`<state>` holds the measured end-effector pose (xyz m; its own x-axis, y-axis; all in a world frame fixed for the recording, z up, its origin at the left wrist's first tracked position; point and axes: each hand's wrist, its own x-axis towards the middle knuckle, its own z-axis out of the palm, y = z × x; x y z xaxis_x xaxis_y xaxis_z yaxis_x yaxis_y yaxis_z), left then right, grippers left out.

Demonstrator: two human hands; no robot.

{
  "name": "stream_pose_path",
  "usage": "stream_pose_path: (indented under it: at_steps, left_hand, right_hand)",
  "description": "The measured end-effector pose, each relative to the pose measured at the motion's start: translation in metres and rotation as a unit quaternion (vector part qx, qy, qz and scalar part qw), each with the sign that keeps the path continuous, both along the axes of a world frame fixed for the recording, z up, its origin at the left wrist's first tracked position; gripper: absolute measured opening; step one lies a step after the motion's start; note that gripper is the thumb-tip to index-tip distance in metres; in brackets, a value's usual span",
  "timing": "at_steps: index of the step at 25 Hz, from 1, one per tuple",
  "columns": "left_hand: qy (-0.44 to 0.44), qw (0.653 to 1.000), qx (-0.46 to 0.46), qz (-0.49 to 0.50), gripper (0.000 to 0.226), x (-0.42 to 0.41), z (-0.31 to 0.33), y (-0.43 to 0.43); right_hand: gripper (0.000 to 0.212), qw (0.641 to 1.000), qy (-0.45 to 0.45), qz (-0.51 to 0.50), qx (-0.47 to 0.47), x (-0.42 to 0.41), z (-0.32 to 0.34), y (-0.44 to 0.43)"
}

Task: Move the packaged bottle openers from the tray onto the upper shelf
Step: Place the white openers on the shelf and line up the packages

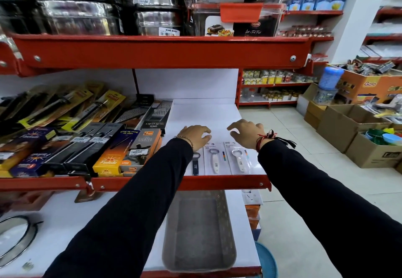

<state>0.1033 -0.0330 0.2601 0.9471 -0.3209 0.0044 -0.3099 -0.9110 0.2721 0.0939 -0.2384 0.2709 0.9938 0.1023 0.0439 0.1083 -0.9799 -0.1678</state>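
Observation:
Three packaged bottle openers lie side by side on the white upper shelf [206,116], near its red front lip. The left one [195,165] has a dark handle and is partly hidden by my left sleeve. The middle one [214,160] and the right one [239,160] have white handles on white cards. My left hand [195,136] hovers over the tops of the left and middle cards, fingers spread and curled. My right hand [248,133] hovers over the top of the right card, fingers apart. Neither hand holds anything. The grey tray [199,232] sits on the lower shelf below, with nothing visible in it.
Boxed lighters [139,149], graters [155,112] and packaged tools crowd the upper shelf's left part. A red shelf edge [163,51] with steel pots overhangs above. A round metal-rimmed lid [15,236] lies lower left. Cardboard boxes [352,125] stand on the floor at right.

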Motion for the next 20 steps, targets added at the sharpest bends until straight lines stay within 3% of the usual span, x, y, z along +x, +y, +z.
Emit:
stream_pose_path:
  at_steps: [5,9,12,16,20]
  left_hand:
    - [0.010,0.999,0.038,0.026,0.046,-0.025,0.030,0.033]
    - [0.055,0.983,0.166,0.062,0.050,-0.047,0.047,0.064]
    - [0.084,0.961,0.260,0.050,0.062,-0.057,0.051,0.079]
    - [0.133,0.955,0.262,0.035,0.081,-0.056,0.039,0.084]
    - [0.126,0.952,0.277,0.020,0.087,-0.055,0.035,0.085]
  right_hand:
    - [0.038,0.999,0.013,0.041,0.008,-0.025,0.026,0.027]
    - [0.043,0.993,0.061,0.097,0.017,-0.038,0.028,0.060]
    - [0.060,0.983,0.113,0.142,-0.027,-0.047,0.027,0.081]
    - [0.074,0.970,0.176,0.161,-0.044,-0.057,0.023,0.091]
    - [0.077,0.967,0.196,0.157,-0.043,-0.057,0.020,0.089]
